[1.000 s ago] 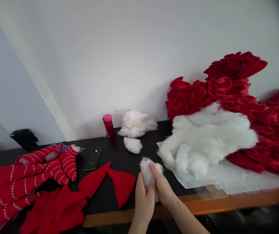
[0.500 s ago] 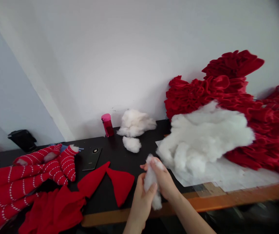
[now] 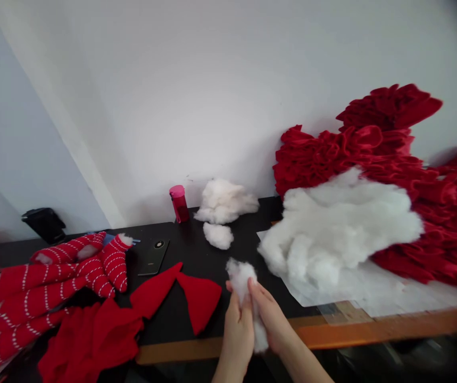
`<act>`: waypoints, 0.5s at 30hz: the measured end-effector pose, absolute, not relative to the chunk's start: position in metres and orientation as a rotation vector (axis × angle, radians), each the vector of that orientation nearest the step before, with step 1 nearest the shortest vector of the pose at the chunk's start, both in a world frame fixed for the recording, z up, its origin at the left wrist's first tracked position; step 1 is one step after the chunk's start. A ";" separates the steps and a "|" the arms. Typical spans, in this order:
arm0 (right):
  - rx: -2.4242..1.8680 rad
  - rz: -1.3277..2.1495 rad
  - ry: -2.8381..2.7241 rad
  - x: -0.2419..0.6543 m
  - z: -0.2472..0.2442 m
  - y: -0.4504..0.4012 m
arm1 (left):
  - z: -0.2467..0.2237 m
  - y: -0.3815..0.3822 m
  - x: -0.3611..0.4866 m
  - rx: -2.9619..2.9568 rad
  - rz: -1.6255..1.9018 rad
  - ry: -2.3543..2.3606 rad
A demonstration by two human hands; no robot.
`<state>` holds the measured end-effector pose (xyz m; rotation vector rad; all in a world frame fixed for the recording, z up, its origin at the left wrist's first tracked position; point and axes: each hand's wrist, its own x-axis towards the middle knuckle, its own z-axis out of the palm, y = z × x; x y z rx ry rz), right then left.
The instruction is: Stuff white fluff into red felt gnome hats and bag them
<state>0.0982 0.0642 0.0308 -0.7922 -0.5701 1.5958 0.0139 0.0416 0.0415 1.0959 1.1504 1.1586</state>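
Between my two hands is a long tuft of white fiber stuffing (image 3: pixel 242 274), held over the front edge of the table. My left hand (image 3: pixel 238 322) closes on it from the left, and my right hand (image 3: pixel 268 311) presses it from the right with the thumb along its side. The tuft sticks out above my fingers and hangs below them. Left of my hands lie two red cone-shaped fabric pieces (image 3: pixel 200 300). To the right spreads a big mound of white stuffing (image 3: pixel 343 229) on white sheets (image 3: pixel 391 290).
Red striped stuffed pieces (image 3: pixel 52 282) and crumpled red fabric (image 3: pixel 92 338) cover the left side. A phone (image 3: pixel 154 258), a pink-lidded bottle (image 3: pixel 179 205) and smaller stuffing clumps (image 3: pixel 226 201) sit toward the wall. Red fabric pieces (image 3: pixel 332 154) are heaped at the right.
My hands have shifted their grip on the stuffing tuft. Its upper end now fans out further above my fingers, leaning left. The view has shifted slightly.
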 end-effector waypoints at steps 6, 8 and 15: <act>-0.840 1.421 -0.442 0.113 0.033 0.065 | 0.013 0.008 0.010 1.485 1.114 1.371; -0.800 1.448 -0.462 0.118 0.037 0.063 | 0.007 0.003 -0.005 1.655 1.367 1.535; -0.808 1.638 -0.574 0.096 0.020 0.045 | 0.011 0.039 -0.073 2.012 1.420 1.925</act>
